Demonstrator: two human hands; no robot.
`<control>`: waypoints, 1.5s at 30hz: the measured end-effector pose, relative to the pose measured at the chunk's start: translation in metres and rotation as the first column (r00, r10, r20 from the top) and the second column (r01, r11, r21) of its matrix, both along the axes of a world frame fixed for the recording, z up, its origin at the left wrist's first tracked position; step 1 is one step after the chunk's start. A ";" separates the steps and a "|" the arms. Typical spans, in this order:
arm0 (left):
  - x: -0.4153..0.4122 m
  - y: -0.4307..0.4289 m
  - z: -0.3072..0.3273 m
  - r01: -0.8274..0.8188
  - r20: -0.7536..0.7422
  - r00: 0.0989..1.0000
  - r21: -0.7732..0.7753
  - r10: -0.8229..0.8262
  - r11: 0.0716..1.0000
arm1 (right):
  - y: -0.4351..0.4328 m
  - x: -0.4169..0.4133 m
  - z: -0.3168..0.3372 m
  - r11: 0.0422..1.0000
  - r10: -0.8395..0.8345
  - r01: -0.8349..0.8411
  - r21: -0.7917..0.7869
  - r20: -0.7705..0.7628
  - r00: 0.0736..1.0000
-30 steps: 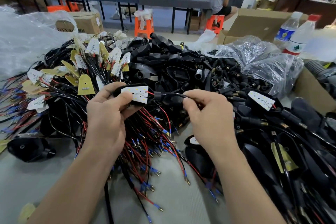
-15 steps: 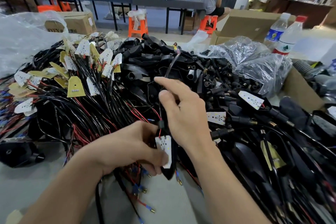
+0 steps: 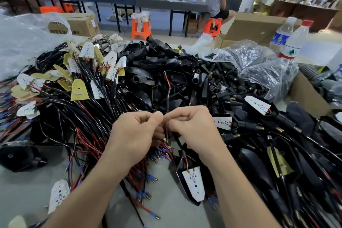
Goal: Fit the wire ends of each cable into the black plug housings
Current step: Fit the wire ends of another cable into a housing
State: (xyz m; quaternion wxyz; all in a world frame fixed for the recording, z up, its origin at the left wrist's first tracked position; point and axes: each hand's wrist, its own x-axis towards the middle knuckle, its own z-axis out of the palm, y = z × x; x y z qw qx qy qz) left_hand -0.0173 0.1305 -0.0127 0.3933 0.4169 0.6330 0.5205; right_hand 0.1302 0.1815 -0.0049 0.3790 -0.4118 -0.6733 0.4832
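Thin black cable [image 3: 167,96] with a red lead sticks up from between both hands, its split end just above them over the heap. Its lower run drops under the right wrist to a black pointed plastic housing with a white dotted LED board [image 3: 193,184], which hangs face-up just below the right forearm with neither hand touching it. Left hand [image 3: 135,133] and right hand [image 3: 192,126] are knuckle to knuckle, fingers curled, both pinching the cable. A red wire end with blue sleeve and brass tip [image 3: 166,138] shows in the gap between them. Half a second ago the left hand was lower, gripping that board housing, and the right hand was higher up the cable; now the left has let go and come up level. Heap of loose black plug housings [image 3: 166,68] lies just beyond the hands. Tangle of black and red cables with white and yellow boards [image 3: 79,87] is left of the left hand. Crinkled clear plastic bag [image 3: 259,63] and two clear water bottles [image 3: 294,40] are well beyond the right hand.
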 end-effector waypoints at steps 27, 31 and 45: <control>-0.022 0.006 0.005 -0.316 0.191 0.944 0.295 0.268 0.902 | 0.000 0.000 -0.001 0.964 0.090 -0.152 -0.217 -0.273 0.958; -0.016 -0.002 0.004 -0.241 -0.358 0.841 0.426 0.407 0.872 | 0.005 0.001 -0.002 0.991 -0.066 0.044 -0.130 -0.175 0.982; 0.007 0.004 -0.017 -0.111 -0.454 0.836 0.407 0.306 0.907 | 0.063 0.017 0.045 0.935 -0.270 0.079 0.344 0.552 0.789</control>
